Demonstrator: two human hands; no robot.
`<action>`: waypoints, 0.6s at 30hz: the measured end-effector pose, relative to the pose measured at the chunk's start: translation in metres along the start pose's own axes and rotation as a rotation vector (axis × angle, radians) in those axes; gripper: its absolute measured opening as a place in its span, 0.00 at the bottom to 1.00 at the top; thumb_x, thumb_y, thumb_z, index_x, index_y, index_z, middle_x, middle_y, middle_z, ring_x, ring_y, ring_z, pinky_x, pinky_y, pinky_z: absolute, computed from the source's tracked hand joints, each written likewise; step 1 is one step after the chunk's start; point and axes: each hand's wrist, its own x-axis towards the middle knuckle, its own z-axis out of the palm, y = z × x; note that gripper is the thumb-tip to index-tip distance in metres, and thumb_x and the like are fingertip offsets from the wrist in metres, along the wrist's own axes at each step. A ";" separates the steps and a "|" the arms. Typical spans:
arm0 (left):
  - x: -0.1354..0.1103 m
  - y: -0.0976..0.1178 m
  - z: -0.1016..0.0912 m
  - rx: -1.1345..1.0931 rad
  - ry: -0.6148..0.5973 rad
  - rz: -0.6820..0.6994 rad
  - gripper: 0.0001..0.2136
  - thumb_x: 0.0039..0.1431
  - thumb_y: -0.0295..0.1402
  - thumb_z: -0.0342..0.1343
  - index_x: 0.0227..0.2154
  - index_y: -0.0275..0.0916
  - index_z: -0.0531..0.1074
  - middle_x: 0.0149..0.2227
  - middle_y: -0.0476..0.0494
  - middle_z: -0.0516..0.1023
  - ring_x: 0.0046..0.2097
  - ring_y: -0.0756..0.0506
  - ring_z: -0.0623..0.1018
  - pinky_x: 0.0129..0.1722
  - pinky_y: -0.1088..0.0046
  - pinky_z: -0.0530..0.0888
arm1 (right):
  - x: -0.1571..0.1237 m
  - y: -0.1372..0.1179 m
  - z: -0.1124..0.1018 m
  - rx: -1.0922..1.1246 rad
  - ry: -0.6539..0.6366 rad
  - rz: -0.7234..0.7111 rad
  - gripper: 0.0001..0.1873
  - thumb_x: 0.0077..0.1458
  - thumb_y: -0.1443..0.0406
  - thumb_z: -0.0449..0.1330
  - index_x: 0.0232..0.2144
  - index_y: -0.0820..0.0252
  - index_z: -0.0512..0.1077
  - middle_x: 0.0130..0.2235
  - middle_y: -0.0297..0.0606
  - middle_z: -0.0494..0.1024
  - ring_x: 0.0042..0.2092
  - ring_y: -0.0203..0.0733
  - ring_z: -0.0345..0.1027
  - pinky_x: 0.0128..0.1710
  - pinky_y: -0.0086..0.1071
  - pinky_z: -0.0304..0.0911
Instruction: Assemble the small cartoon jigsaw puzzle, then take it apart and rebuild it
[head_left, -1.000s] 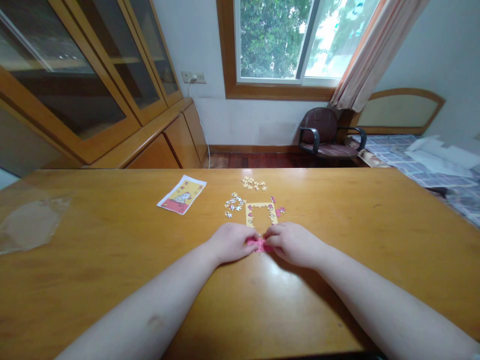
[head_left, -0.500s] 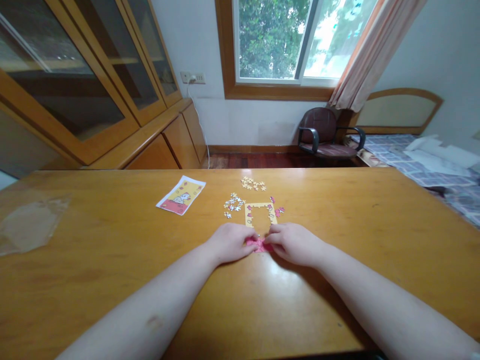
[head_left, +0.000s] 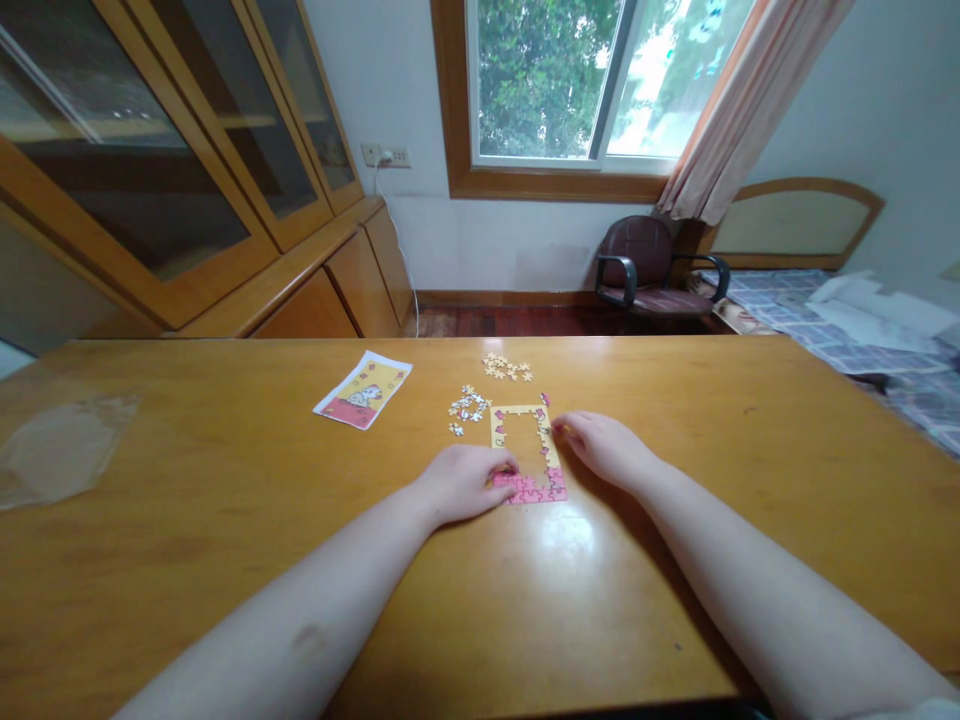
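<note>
A partly assembled jigsaw puzzle [head_left: 536,490] lies on the table, with a yellow border around a bare middle and pink pieces along its near edge. My left hand [head_left: 469,483] rests at its lower left corner, thumb and curled fingers gripping the pink part. Just beyond the right border is my right hand [head_left: 600,445], its fingers closed over loose pink pieces, one pink puzzle piece [head_left: 558,426] showing at the fingertips. Another loose pink piece [head_left: 545,399] lies by the top right corner. White patterned pieces [head_left: 469,405] are scattered left of the frame.
Yellow pieces [head_left: 506,368] form a group farther back. A printed picture sheet [head_left: 364,390] lies to the left, and a clear plastic sheet [head_left: 64,450] is at the table's left side. Beyond the wooden table [head_left: 450,620] stand a chair [head_left: 645,260] and a glass-fronted cabinet [head_left: 247,250].
My right hand has moved off the puzzle's pink near edge, up and right to the loose pink pieces, uncovering the lower right corner. My left hand has stayed almost still.
</note>
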 end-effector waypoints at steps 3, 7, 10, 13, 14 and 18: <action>0.000 0.000 0.000 -0.006 0.000 0.005 0.13 0.56 0.41 0.54 0.42 0.46 0.75 0.33 0.50 0.79 0.33 0.48 0.76 0.31 0.76 0.66 | 0.001 0.003 -0.001 0.003 0.020 0.009 0.13 0.60 0.68 0.51 0.44 0.58 0.73 0.42 0.41 0.78 0.43 0.41 0.71 0.43 0.31 0.62; 0.000 0.000 0.000 -0.003 0.005 0.003 0.12 0.56 0.41 0.54 0.41 0.47 0.75 0.33 0.50 0.79 0.34 0.47 0.76 0.32 0.75 0.66 | 0.001 0.006 -0.002 0.046 0.003 -0.011 0.17 0.58 0.73 0.50 0.44 0.55 0.74 0.42 0.36 0.78 0.42 0.39 0.71 0.42 0.29 0.62; 0.000 0.000 0.000 0.005 0.004 0.005 0.12 0.56 0.41 0.54 0.41 0.47 0.75 0.33 0.50 0.79 0.34 0.47 0.77 0.32 0.76 0.67 | 0.000 0.007 -0.003 0.047 -0.015 -0.002 0.18 0.57 0.73 0.50 0.41 0.53 0.76 0.41 0.35 0.78 0.41 0.39 0.71 0.42 0.29 0.62; 0.000 0.000 0.000 0.009 0.006 0.005 0.12 0.56 0.41 0.54 0.41 0.46 0.75 0.33 0.50 0.79 0.35 0.47 0.77 0.33 0.76 0.67 | 0.000 0.006 -0.004 0.034 -0.022 0.030 0.16 0.57 0.71 0.51 0.37 0.54 0.77 0.43 0.37 0.78 0.43 0.40 0.71 0.44 0.29 0.62; 0.000 0.000 0.000 0.007 0.006 0.005 0.12 0.56 0.41 0.54 0.41 0.46 0.75 0.33 0.50 0.79 0.35 0.47 0.77 0.33 0.76 0.67 | 0.000 0.006 -0.004 0.027 -0.028 0.042 0.15 0.57 0.71 0.51 0.37 0.54 0.77 0.44 0.37 0.78 0.43 0.40 0.71 0.44 0.30 0.62; 0.001 0.000 0.001 0.002 0.006 0.011 0.12 0.56 0.41 0.54 0.41 0.47 0.75 0.33 0.50 0.80 0.34 0.48 0.77 0.32 0.75 0.67 | -0.001 0.004 -0.006 0.004 -0.053 0.079 0.15 0.56 0.71 0.52 0.37 0.55 0.77 0.42 0.37 0.77 0.41 0.40 0.71 0.42 0.30 0.62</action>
